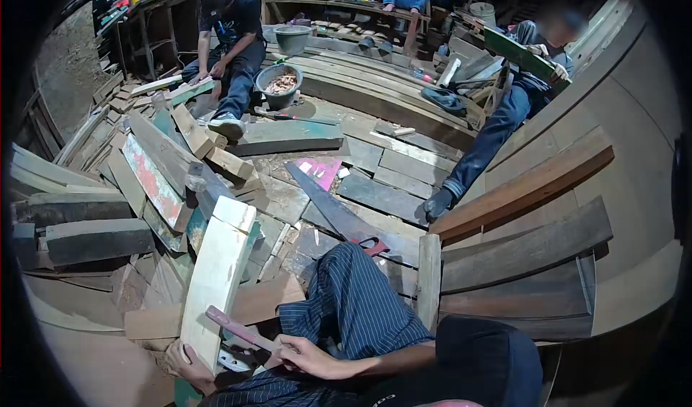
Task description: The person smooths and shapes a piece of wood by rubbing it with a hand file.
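Note:
A pale wooden board [210,284] slants up from the lower left, over other planks. Low on its left edge, my left hand [189,367] is closed around it. My right hand [313,356], closed as well, holds a pinkish tool handle [241,329] that reaches over the lower part of the board; the tool's other end is hidden. Beyond my knee, a handsaw [324,205] with a red handle lies on the plank floor.
Stacked planks [101,241] fill the left side. Long beams [526,184] rest at the right. One person [234,39] sits at the upper left, another [504,104] at the right holding a green board. A bucket of wood chips [280,86] stands behind.

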